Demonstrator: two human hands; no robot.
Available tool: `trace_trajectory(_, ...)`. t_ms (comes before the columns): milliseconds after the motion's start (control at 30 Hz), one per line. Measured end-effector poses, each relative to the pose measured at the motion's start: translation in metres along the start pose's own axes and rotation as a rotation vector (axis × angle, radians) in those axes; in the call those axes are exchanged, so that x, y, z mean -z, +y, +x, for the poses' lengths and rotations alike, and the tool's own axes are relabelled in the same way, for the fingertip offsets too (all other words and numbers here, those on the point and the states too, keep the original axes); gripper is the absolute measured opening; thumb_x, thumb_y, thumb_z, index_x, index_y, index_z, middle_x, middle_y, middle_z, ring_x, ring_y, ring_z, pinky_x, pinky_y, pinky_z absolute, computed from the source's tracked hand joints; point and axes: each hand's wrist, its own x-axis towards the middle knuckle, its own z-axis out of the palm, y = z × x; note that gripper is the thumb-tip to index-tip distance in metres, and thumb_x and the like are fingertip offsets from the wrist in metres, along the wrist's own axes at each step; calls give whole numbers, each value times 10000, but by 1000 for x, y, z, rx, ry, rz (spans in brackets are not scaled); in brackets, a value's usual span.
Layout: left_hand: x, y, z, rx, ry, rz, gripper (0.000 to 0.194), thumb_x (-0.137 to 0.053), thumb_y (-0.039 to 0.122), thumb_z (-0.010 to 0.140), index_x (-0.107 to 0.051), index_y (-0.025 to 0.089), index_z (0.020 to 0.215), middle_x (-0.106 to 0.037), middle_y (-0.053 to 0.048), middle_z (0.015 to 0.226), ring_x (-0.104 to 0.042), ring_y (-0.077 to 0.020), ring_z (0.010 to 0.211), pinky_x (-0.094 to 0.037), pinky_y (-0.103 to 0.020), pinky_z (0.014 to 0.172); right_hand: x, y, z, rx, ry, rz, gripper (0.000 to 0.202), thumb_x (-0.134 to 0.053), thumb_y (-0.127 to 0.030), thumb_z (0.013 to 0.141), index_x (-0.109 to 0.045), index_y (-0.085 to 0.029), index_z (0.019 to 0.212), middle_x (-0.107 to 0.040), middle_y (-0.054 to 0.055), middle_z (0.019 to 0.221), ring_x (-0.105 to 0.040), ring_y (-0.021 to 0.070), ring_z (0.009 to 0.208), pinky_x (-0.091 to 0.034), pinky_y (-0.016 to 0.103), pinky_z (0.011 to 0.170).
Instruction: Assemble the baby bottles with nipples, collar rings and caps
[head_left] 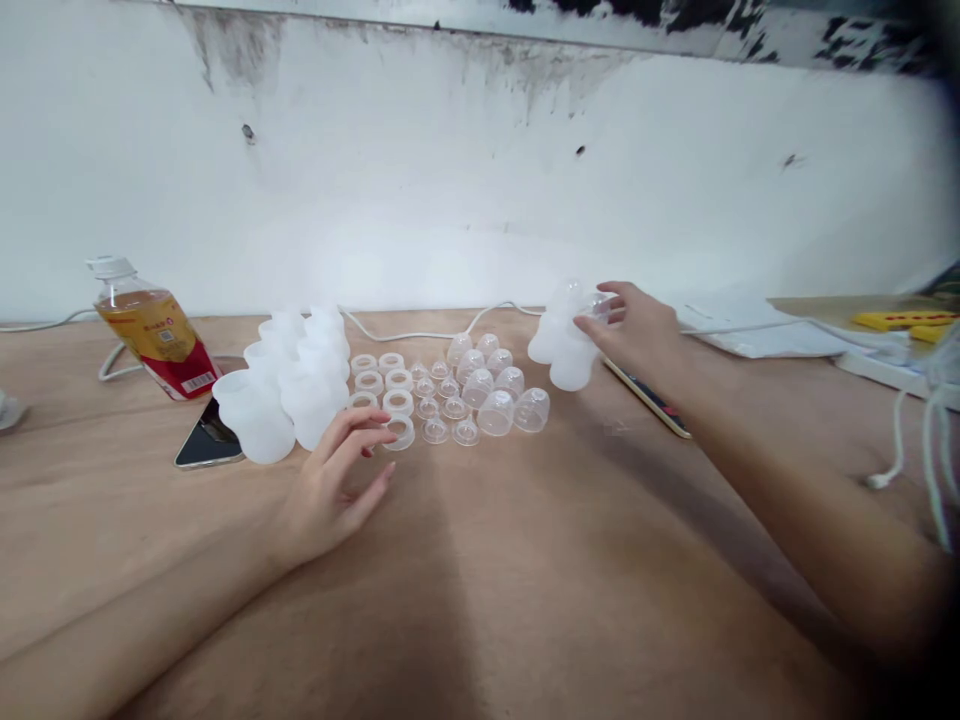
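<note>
My left hand (345,480) hovers with fingers apart beside the nearest white rings (398,431), holding nothing. At the right, my right hand (634,325) has its thumb and fingers around a clear cap (598,305) on top of a white bottle, in a small group of capped bottles (571,362). Several open white bottles (259,420) stand in rows at the left. Between the two groups lie rows of rings, clear nipples (454,407) and clear domed caps (496,412).
A drink bottle (161,335) and a dark phone (206,440) are at the left. Right of the capped bottles lies another phone (649,400). Farther right are white packets (757,328), a power strip (892,375) and white cables (930,450). A wall (420,170) rises behind.
</note>
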Motion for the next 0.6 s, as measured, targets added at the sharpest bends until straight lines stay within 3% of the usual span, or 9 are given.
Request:
trace_trajectory(267, -1, -2, 0, -15, -17, 40, 213, -453, 101, 787, -487, 201, 973, -474, -83, 1074, -521, -165, 921, -486, -306, 760, -22, 28, 8, 11, 24, 9, 484, -564, -373, 705, -516, -118, 1114, -601, 136, 926, -547, 197, 734, -408, 354, 730)
trace_trajectory(500, 1, 0, 0, -6, -40, 65, 192, -453, 104, 783, -498, 193, 947, -488, -79, 1059, -525, -160, 936, -470, -302, 808, -24, 32, 9, -28, 2, 31, 558, -565, -430, 695, -495, -112, 1148, -599, 168, 944, -553, 218, 746, -409, 354, 722)
trace_trajectory(600, 0, 0, -1, 1, -33, 101, 168, -441, 126, 786, -507, 196, 924, -512, -75, 1041, -531, -168, 953, -466, -307, 820, -20, 25, 4, -29, 23, -15, 666, -593, -444, 671, -420, -97, 1212, -545, 207, 1039, -540, 273, 858, -403, 390, 764)
